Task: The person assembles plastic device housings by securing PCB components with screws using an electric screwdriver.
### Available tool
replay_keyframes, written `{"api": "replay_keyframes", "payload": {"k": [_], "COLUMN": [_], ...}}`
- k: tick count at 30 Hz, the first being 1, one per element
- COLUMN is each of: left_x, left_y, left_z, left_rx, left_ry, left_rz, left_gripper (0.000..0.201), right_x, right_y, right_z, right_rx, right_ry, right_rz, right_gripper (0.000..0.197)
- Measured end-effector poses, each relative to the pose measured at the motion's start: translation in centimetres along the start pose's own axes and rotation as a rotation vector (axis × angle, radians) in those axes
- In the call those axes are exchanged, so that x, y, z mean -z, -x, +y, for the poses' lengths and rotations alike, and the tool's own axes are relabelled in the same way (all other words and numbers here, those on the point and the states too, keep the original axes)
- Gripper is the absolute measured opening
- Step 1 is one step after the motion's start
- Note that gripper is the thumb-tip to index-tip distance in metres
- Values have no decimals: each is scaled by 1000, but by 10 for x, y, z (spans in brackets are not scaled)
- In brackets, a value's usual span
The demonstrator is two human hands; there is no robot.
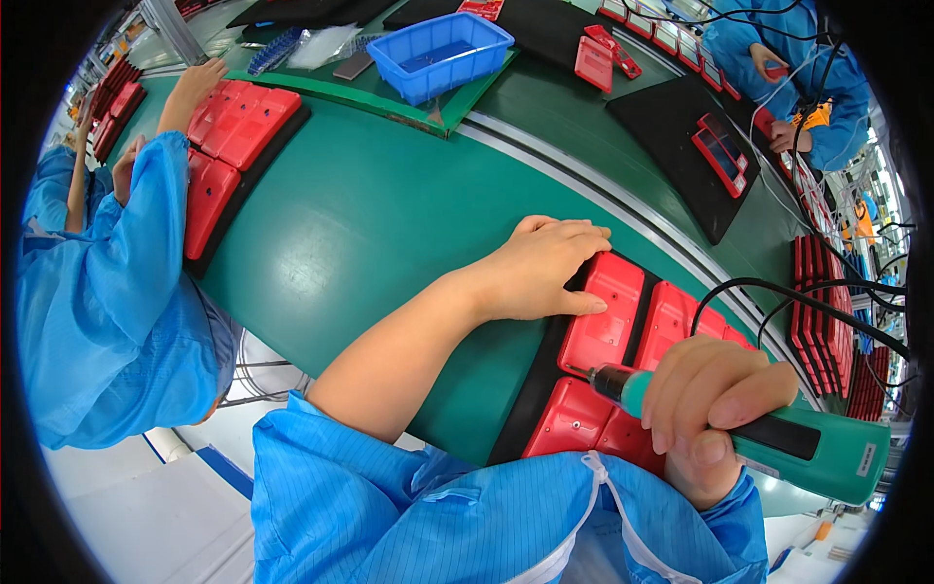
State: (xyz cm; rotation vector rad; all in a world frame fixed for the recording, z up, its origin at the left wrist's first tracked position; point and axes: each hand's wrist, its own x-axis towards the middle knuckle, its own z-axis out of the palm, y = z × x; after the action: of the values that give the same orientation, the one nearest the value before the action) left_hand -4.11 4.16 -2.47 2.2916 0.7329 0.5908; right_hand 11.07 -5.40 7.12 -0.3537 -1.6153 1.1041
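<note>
My right hand is wrapped round a green electric screwdriver, held nearly level. Its dark chuck and thin bit point left, to the near edge of a red plastic casing; whether the bit sits in a screw I cannot tell. My left hand grips that casing's far left corner, thumb on its top face and fingers over the far edge. The casing lies on a black mat with several more red casings, one of them a nearer red casing with screw holes. My right hand partly hides the others.
A black cable loops over the right side. Beyond the metal rail lie a blue bin and a black pad. Stacked red casings stand at right. Co-workers in blue sit at left and far right; red casings lie beside the left one.
</note>
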Motion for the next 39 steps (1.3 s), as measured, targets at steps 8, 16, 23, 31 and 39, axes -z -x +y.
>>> {"api": "replay_keyframes", "payload": {"k": [8, 16, 23, 31, 39], "left_x": [-15, -27, -29, -48, -45], "left_y": [-2, 0, -14, 0, -7], "left_z": [11, 12, 17, 39, 43], "left_rx": [44, 158, 169, 30, 162], "left_ry": [-11, -39, -87, -319, -262], "left_rz": [58, 133, 175, 293, 307], "left_gripper": [69, 66, 70, 44, 40], "right_x": [-15, -28, -23, -6, 73], "right_y": [4, -9, -2, 41, 73], "right_z": [0, 5, 2, -8, -126], "right_rx": [-56, -219, -129, -196, 239], "right_ry": [78, 203, 444, 77, -262], "right_rz": [167, 106, 52, 333, 836], "right_gripper": [28, 12, 16, 24, 22]}}
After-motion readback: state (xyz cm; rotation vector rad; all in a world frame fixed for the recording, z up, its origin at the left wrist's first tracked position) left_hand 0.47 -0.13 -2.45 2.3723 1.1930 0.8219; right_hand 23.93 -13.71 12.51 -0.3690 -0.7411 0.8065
